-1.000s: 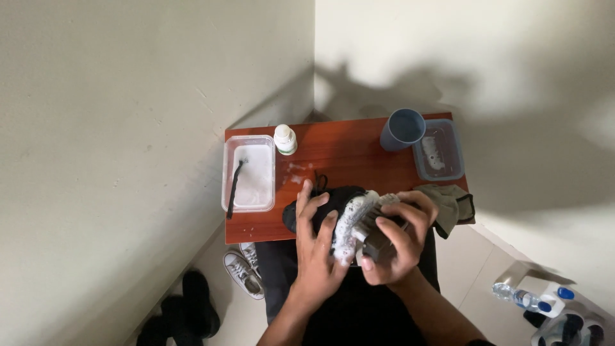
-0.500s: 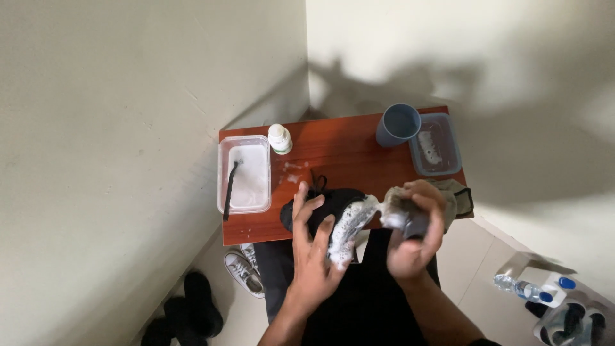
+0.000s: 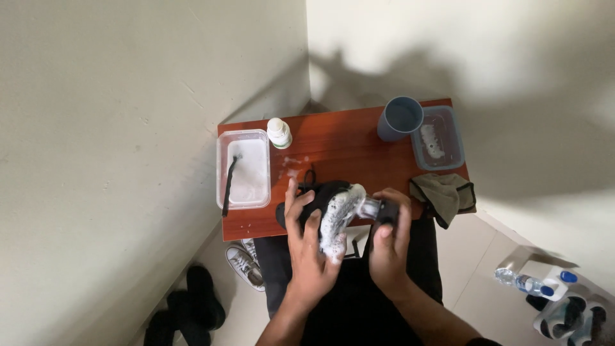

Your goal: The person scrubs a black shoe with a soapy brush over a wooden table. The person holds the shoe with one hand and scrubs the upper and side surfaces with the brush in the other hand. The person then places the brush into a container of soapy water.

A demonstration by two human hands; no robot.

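Note:
My left hand grips a black shoe whose sole is covered in white foam. The shoe is tilted over the near edge of a small red-brown table. My right hand holds a dark brush against the foamy sole. Both hands are above my lap, in front of the table.
On the table stand a clear tub of soapy water with a dark stick in it, a small white bottle, a blue-grey cup, a second clear tub and a grey-green cloth. Shoes lie on the floor at left, bottles at right.
My right hand has drawn back from over the sole to its right side with the brush. The view has shifted slightly; the shoe stays in my left hand.

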